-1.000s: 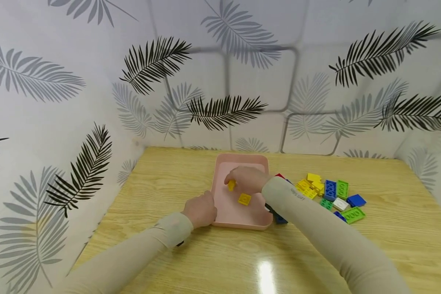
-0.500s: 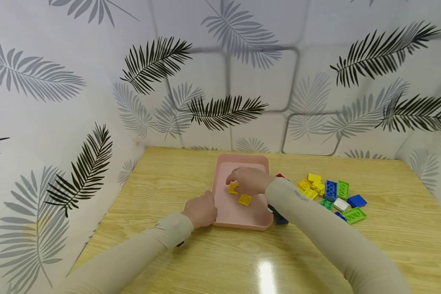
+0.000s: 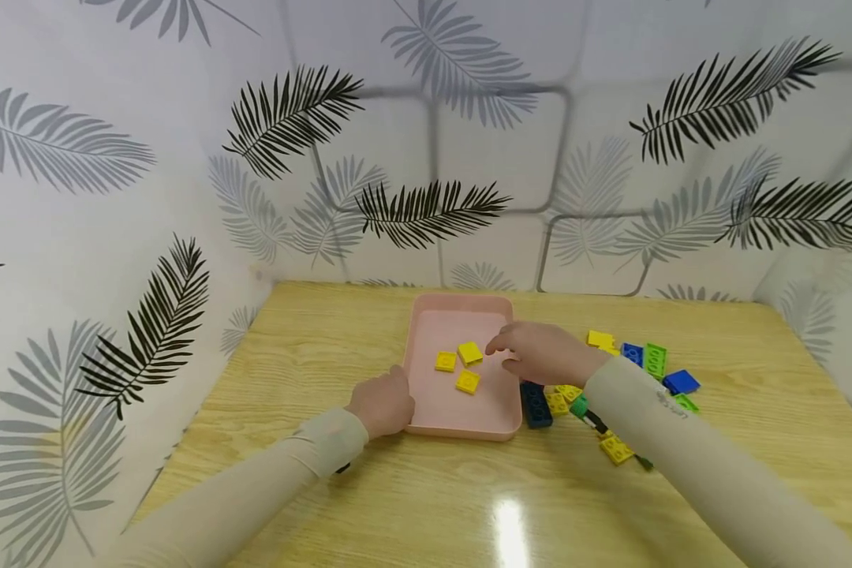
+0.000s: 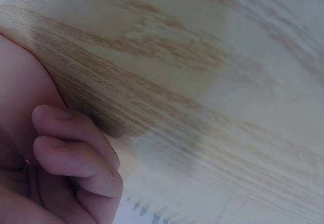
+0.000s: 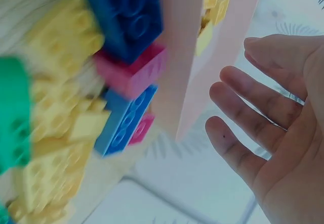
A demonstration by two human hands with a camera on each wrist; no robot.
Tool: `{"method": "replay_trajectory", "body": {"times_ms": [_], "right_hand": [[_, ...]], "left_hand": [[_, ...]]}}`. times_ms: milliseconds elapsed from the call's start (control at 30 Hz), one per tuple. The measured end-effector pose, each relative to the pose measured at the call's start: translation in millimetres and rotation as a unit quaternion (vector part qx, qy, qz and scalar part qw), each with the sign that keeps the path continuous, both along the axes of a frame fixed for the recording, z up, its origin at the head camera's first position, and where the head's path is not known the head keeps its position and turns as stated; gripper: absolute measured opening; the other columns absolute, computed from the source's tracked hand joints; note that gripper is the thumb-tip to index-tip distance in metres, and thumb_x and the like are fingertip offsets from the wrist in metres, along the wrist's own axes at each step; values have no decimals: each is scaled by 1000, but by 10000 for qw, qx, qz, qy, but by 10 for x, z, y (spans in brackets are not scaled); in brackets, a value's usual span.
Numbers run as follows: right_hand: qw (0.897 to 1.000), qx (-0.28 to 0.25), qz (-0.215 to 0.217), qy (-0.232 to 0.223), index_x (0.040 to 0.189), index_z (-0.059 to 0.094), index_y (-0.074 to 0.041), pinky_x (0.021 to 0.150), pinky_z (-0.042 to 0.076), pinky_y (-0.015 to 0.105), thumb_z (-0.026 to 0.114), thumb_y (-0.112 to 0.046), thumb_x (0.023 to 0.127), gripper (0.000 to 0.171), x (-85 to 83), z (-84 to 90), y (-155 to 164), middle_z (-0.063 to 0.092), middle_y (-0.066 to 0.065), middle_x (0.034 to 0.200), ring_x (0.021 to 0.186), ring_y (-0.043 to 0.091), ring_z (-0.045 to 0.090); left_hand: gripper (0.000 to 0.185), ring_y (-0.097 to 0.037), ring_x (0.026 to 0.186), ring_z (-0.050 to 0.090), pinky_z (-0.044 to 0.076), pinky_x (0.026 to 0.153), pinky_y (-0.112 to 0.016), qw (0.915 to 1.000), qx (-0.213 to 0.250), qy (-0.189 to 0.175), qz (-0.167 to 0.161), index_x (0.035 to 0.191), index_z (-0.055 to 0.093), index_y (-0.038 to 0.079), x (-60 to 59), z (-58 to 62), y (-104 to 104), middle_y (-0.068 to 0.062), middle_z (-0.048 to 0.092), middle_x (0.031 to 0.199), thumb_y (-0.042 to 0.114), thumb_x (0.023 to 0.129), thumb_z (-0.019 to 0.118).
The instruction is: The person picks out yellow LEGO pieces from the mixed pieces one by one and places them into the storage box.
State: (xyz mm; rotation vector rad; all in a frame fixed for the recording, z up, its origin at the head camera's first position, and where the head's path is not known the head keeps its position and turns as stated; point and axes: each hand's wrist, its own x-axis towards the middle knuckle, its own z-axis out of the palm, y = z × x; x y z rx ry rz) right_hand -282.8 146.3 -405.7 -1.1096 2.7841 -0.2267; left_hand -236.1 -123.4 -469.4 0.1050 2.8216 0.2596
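A pink tray sits on the wooden table, with three small yellow bricks on its floor: a left brick, an upper brick and a lower brick. My left hand grips the tray's left side near the front corner; in the left wrist view its fingers are curled against the tray wall. Over the tray's right rim is my right hand, holding nothing. The right wrist view shows its fingers extended and spread apart.
Right of the tray lies a loose pile of bricks, partly hidden by my right arm. It includes a dark blue brick beside the tray, yellow bricks, a light green brick and a blue brick. A patterned wall backs the table.
My right hand has let go of a yellow brick inside the tray and moved right to the tray's rim. The left hand has stayed at the tray's side.
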Motion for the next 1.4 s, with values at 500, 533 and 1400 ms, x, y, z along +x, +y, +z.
{"method": "replay_trajectory", "body": {"times_ms": [500,533,1400], "right_hand": [[9981,285,-503,-188,123,72,-17,92,55,47,76,-20,90,34,540,-29,794,70,2,124,113,26,67],[9979,320,-525,-220,123,72,-18,93,54,48,76,-20,90,33,574,-44,832,70,1,124,114,26,67],[9981,309,-496,215,108,76,-22,90,53,52,84,-23,80,29,956,-329,1182,68,-2,109,101,22,63]], "left_hand": [[44,-19,56,53,43,50,-32,10000,14,-12,28,133,46,-7,3,23,-1,-7,59,73,22,100,49],[45,-18,56,53,42,49,-31,10000,26,-17,37,134,45,-7,2,26,0,-7,59,73,22,100,48],[45,-17,51,50,39,46,-29,9999,70,1,-86,134,45,-8,3,11,-5,-5,57,67,22,101,47]]}}
